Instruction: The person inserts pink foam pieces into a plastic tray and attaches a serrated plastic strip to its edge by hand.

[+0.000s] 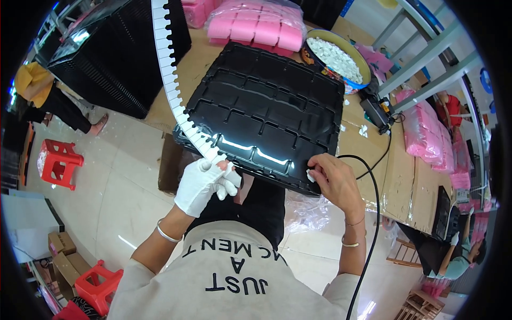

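Note:
A stack of black moulded plastic trays (pixel 266 101) lies in front of me on the cardboard-covered table. My left hand (pixel 202 184), in a white glove with bare fingertips, is closed on the end of a long white notched strip (pixel 169 80). The strip curves up and away over the trays' left side. At the near right corner of the trays, my right hand (pixel 336 181) is bare and pinches a small white piece (pixel 310 175) between thumb and fingers. What that piece is made of is too small to tell.
A round tin (pixel 335 57) full of small white pieces stands behind the trays. Pink packs (pixel 256 24) lie at the back and more pink packs (pixel 426 125) at the right. A black cable (pixel 376 213) hangs near my right arm. Tall black trays (pixel 122 58) stand left; other people work nearby.

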A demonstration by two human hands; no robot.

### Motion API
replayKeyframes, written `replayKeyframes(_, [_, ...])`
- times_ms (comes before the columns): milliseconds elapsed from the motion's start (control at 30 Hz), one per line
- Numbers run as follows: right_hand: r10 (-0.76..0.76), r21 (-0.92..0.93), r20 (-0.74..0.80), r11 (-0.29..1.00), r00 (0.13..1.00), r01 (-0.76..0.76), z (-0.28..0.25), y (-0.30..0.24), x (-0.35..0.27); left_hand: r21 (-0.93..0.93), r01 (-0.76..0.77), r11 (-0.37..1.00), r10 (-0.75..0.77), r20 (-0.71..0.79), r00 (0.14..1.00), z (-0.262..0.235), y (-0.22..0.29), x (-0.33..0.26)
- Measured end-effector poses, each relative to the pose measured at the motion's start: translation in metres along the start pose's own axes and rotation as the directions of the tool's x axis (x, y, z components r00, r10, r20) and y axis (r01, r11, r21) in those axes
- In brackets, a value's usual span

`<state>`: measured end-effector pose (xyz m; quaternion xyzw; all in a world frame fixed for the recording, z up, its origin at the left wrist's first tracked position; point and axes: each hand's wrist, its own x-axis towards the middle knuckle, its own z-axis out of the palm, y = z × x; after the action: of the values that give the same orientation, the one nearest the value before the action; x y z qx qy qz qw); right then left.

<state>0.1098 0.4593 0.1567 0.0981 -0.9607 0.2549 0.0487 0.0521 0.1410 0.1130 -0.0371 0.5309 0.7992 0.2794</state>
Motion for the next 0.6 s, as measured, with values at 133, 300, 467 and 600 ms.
replayKeyframes(133, [0.010, -0.015, -0.103, 1.000, 0.995, -0.011, 0.006, -0.001, 0.002, 0.104, -0.165, 0.981, 0.154, 0.106, 0.982, 0.053, 0.021, 0.012])
replayKeyframes(300, [-0.016, -0.009, -0.094, 1.000, 0.995, 0.015, 0.006, -0.001, -0.007, 0.186, -0.337, 0.923, 0.291, 0.238, 0.927, 0.106, 0.036, 0.030])
replayKeyframes(467, [-0.050, -0.111, -0.150, 0.993, 0.987, 0.034, 0.013, 0.002, -0.010, 0.498, -0.663, 0.560, 0.513, 0.419, 0.749, 0.117, -0.001, 0.064])
replayKeyframes(600, [0.080, 0.109, -0.373, 0.993, 0.924, -0.042, 0.013, 0.011, -0.020, 0.666, -0.689, 0.286, 0.528, 0.491, 0.693, 0.134, -0.026, 0.073])
